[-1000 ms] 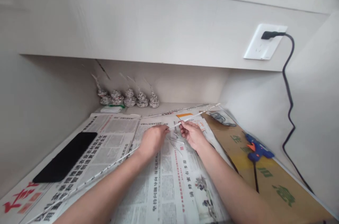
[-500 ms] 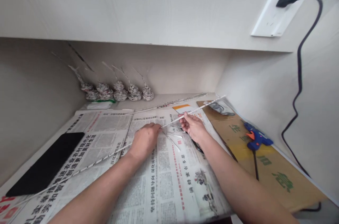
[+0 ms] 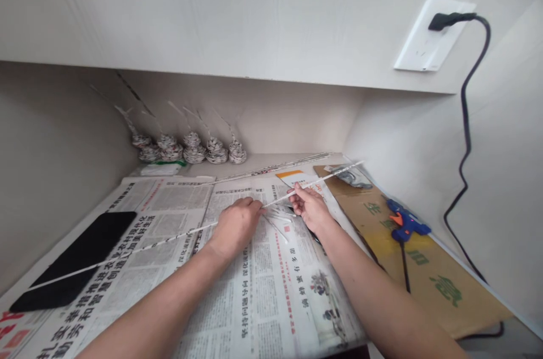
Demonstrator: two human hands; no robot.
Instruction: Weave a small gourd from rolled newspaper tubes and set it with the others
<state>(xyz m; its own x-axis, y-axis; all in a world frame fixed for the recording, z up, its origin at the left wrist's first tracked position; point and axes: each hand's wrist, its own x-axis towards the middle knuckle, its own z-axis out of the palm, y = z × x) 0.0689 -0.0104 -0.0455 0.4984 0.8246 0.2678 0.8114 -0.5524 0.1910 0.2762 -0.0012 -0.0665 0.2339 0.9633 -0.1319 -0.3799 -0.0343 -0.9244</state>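
Observation:
A long, thin rolled-newspaper stick (image 3: 280,199) slants across the view, its left end over the black flat slab and its right end over the cardboard. My left hand (image 3: 240,222) is closed around its middle, palm down. A short way to the right, my right hand (image 3: 311,207) pinches the same stick between thumb and fingers. Under the stick, between the hands, several short pale paper strips (image 3: 276,227) fan out on the newspaper (image 3: 237,280). A dark curved object, partly hidden by my right hand and wrist, cannot be made out fully.
Several gourd-shaped woven paper pieces (image 3: 194,150) stand at the back left. More paper sticks (image 3: 271,168) lie along the back. On the left is the black slab (image 3: 80,263). A blue glue gun (image 3: 405,222) rests on cardboard (image 3: 458,274) at right, near a black cord (image 3: 465,121).
The stick's left part has swung up and now crosses over the black slab. Both hands keep their hold, with the left shifted slightly right. The camera view has shifted a little.

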